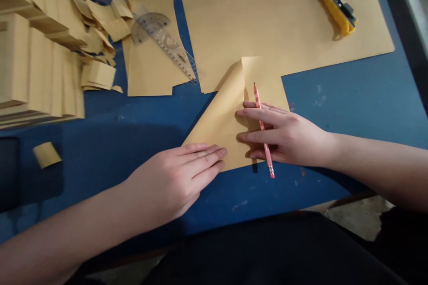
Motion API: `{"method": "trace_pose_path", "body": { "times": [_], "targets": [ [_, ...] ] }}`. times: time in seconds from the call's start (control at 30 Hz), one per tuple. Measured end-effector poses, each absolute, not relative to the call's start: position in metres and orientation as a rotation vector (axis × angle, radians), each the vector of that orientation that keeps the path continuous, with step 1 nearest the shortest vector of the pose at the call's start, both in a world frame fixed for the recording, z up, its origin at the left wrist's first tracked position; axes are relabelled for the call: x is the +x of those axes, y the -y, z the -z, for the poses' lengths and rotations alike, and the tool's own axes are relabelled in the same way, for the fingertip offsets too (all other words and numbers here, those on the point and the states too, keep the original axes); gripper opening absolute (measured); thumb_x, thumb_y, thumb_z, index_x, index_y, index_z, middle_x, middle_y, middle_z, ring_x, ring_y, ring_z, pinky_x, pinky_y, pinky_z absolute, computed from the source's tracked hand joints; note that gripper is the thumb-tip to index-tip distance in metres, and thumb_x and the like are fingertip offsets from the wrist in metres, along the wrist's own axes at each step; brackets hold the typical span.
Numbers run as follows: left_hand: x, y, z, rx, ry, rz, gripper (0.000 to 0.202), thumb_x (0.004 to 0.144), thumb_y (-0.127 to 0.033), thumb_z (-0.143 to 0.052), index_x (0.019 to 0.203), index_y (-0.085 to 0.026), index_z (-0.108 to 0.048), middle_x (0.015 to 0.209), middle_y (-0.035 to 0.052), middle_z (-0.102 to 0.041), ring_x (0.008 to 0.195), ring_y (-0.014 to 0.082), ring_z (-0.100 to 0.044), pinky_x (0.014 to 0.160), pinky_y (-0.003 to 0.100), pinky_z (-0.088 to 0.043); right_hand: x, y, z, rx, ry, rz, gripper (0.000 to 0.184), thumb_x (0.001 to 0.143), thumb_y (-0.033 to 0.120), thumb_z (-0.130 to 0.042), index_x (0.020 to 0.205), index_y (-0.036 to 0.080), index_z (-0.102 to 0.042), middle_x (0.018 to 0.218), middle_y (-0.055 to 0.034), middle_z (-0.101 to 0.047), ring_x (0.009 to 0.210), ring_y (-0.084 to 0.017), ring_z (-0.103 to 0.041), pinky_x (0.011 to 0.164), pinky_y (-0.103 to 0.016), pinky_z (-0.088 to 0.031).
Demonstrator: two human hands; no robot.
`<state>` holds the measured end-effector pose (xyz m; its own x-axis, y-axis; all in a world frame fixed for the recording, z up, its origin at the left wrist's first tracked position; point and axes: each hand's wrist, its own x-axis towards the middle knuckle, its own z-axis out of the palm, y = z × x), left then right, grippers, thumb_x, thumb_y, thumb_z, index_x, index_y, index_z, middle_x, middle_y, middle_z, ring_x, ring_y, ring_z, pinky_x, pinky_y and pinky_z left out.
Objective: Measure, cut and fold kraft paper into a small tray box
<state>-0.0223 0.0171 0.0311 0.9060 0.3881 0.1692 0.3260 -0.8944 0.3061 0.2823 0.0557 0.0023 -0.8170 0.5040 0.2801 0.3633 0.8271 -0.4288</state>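
Note:
A tan paper sheet (220, 116) lies on the blue table (351, 98) with its left part folded over into a diagonal flap. My left hand (177, 178) lies flat, fingers together and stretched out, pressing the flap's lower left edge. My right hand (284, 136) rests flat on the fold with fingers extended, and a pink pencil (262, 129) is tucked between them, tip pointing away from me and eraser toward me.
A large tan sheet (284, 18) lies behind, with a yellow utility knife (336, 6) on its right part. A clear protractor ruler (167, 42) rests on another sheet (150, 71). Stacks of folded paper pieces (40, 62) and scraps (100, 26) fill the left; one scrap (47, 154) lies apart.

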Motion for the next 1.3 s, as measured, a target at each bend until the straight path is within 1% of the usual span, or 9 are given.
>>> {"method": "trace_pose_path", "body": {
  "times": [0.1, 0.23, 0.4, 0.53, 0.63, 0.83, 0.97, 1.23, 1.3],
  "targets": [
    [-0.0235, -0.0162, -0.0292, 2.788, -0.537, -0.31, 0.037, 0.095, -0.002, -0.049, 0.119, -0.008, -0.077, 0.133, 0.0125, -0.075, 0.123, 0.0247, -0.074, 0.113, 0.04, -0.059, 0.2821, -0.0554, -0.0032, -0.66, 2.636, -0.508, 0.029, 0.101, 0.038, -0.068, 0.12, 0.018, -0.077, 0.145, -0.0182, -0.06, 0.139, -0.035, -0.061, 0.119, -0.054, -0.053],
    [-0.0246, -0.0166, -0.0283, 2.797, -0.525, -0.323, 0.035, 0.097, -0.003, -0.05, 0.119, -0.008, -0.077, 0.134, 0.0121, -0.075, 0.122, 0.0245, -0.074, 0.112, 0.039, -0.059, 0.2818, -0.0551, -0.0041, -0.659, 2.635, -0.501, 0.029, 0.101, 0.038, -0.068, 0.119, 0.018, -0.077, 0.143, -0.0183, -0.061, 0.137, -0.034, -0.062, 0.117, -0.054, -0.054],
    [-0.0266, -0.0165, -0.0289, 2.78, -0.541, -0.291, 0.036, 0.097, -0.004, -0.051, 0.122, -0.009, -0.076, 0.136, 0.0107, -0.074, 0.125, 0.0243, -0.073, 0.114, 0.039, -0.057, 0.2812, -0.0557, -0.0046, -0.641, 2.628, -0.498, 0.028, 0.101, 0.036, -0.068, 0.118, 0.016, -0.078, 0.141, -0.0202, -0.062, 0.134, -0.035, -0.064, 0.117, -0.055, -0.054],
    [-0.0266, -0.0157, -0.0289, 2.779, -0.552, -0.287, 0.036, 0.096, -0.005, -0.051, 0.123, -0.009, -0.075, 0.138, 0.0107, -0.073, 0.127, 0.0235, -0.072, 0.117, 0.038, -0.055, 0.2813, -0.0559, -0.0047, -0.644, 2.628, -0.494, 0.028, 0.102, 0.037, -0.067, 0.118, 0.017, -0.077, 0.141, -0.0187, -0.062, 0.134, -0.033, -0.064, 0.117, -0.053, -0.054],
    [-0.0247, -0.0162, -0.0298, 2.792, -0.551, -0.293, 0.035, 0.098, -0.005, -0.05, 0.122, -0.009, -0.076, 0.137, 0.0109, -0.073, 0.125, 0.0233, -0.073, 0.116, 0.038, -0.056, 0.2813, -0.056, -0.0039, -0.646, 2.626, -0.494, 0.028, 0.102, 0.037, -0.067, 0.118, 0.017, -0.077, 0.141, -0.018, -0.062, 0.134, -0.033, -0.064, 0.118, -0.053, -0.054],
    [-0.023, -0.0162, -0.0315, 2.797, -0.529, -0.293, 0.036, 0.099, -0.004, -0.048, 0.122, -0.008, -0.075, 0.135, 0.012, -0.074, 0.122, 0.0249, -0.074, 0.109, 0.041, -0.061, 0.2815, -0.0562, -0.0025, -0.64, 2.621, -0.51, 0.028, 0.102, 0.037, -0.067, 0.119, 0.017, -0.077, 0.142, -0.0179, -0.061, 0.134, -0.033, -0.064, 0.117, -0.053, -0.054],
    [-0.0237, -0.0153, -0.0316, 2.797, -0.529, -0.281, 0.036, 0.098, -0.004, -0.048, 0.122, -0.008, -0.075, 0.136, 0.0122, -0.073, 0.124, 0.0248, -0.073, 0.111, 0.04, -0.06, 0.2816, -0.056, -0.0031, -0.632, 2.617, -0.512, 0.028, 0.101, 0.036, -0.068, 0.118, 0.016, -0.077, 0.141, -0.0195, -0.061, 0.133, -0.034, -0.064, 0.117, -0.053, -0.055],
    [-0.0244, -0.0171, -0.0323, 2.794, -0.526, -0.278, 0.037, 0.098, -0.003, -0.047, 0.122, -0.007, -0.076, 0.136, 0.0121, -0.074, 0.124, 0.0234, -0.073, 0.114, 0.037, -0.057, 0.2807, -0.0557, -0.0037, -0.635, 2.624, -0.482, 0.027, 0.102, 0.037, -0.067, 0.118, 0.018, -0.076, 0.139, -0.0171, -0.062, 0.134, -0.032, -0.064, 0.117, -0.052, -0.055],
    [-0.0247, -0.0171, -0.0316, 2.796, -0.526, -0.278, 0.037, 0.098, -0.003, -0.047, 0.122, -0.007, -0.076, 0.136, 0.0122, -0.074, 0.124, 0.0233, -0.073, 0.115, 0.036, -0.057, 0.2805, -0.0558, -0.0036, -0.625, 2.627, -0.476, 0.028, 0.102, 0.037, -0.068, 0.119, 0.017, -0.076, 0.139, -0.0185, -0.062, 0.135, -0.033, -0.064, 0.117, -0.053, -0.055]
  ]
}}
